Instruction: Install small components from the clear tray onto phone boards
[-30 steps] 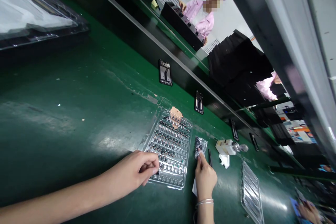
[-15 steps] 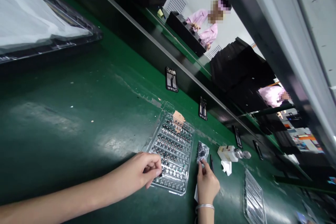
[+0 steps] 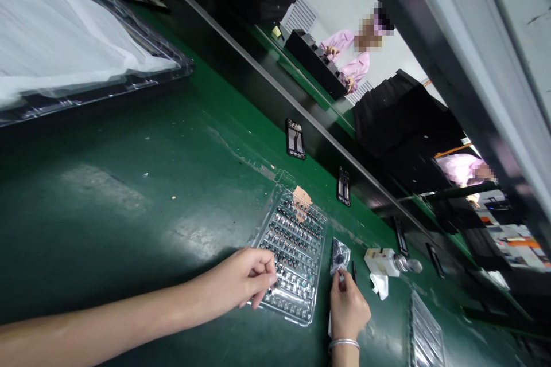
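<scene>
A clear plastic tray with rows of small dark parts lies on the green table. My left hand is over the tray's lower left edge, fingers curled and pinched; whatever they hold is too small to make out. To the right of the tray, my right hand, with a silver bracelet at the wrist, has its fingertips pinched at the lower end of a small clear bag with dark contents. A black pen-like tool lies just beside the right hand.
A white bottle and a white tissue stand right of the bag. Several phone frames line the back ledge. Another clear tray is at lower right. A large white-covered tray fills the upper left. A person in pink sits opposite.
The whole view has shifted, so the scene appears further right and slightly lower. Both hands keep nearly the same places by the tray and bag, their fingers still closed.
</scene>
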The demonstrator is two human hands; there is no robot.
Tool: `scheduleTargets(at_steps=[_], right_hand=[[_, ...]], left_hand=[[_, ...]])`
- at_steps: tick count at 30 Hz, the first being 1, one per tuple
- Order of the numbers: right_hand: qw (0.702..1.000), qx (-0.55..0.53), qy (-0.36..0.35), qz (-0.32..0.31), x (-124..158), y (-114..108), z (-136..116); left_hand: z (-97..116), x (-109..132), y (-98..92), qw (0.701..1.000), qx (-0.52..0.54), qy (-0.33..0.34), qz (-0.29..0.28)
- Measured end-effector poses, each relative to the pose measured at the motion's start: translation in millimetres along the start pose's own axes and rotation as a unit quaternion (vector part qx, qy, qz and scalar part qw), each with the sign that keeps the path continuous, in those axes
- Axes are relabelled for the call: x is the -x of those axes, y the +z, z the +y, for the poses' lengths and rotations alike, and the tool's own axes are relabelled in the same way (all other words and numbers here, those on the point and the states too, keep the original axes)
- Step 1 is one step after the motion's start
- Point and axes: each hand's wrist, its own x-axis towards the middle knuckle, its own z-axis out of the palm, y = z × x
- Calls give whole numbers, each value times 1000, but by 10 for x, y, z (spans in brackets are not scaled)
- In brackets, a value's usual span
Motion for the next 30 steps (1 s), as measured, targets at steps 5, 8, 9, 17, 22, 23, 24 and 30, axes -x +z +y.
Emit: scheduleTargets(at_steps=[5, 8, 9, 17, 22, 23, 24, 30], right_hand=[[997, -54, 47, -3, 12, -85, -14], [990, -118, 70, -11, 59, -197, -108], [987, -143, 69, -17, 92, -247, -178], [831, -540, 29, -133, 449, -646, -1092], [826, -555, -47, -89, 461, -661, -1236], [828, -551, -60, -79, 459, -654, -1236], [831, -548, -70, -69, 459, -649, -1235], [819, -567, -26, -89, 453, -655, -1208]], left_hand=[[12, 3, 5, 1000, 4, 5, 3], [17, 5, 11, 1000, 3, 7, 7], [15, 3, 12, 1000, 2, 7, 8], [4, -28, -11, 1000, 13, 15, 10], [29, -10, -21, 999, 32, 18, 22], [32, -9, -22, 999, 35, 17, 23], [34, -9, -23, 999, 37, 15, 24], [46, -11, -33, 999, 25, 14, 27]])
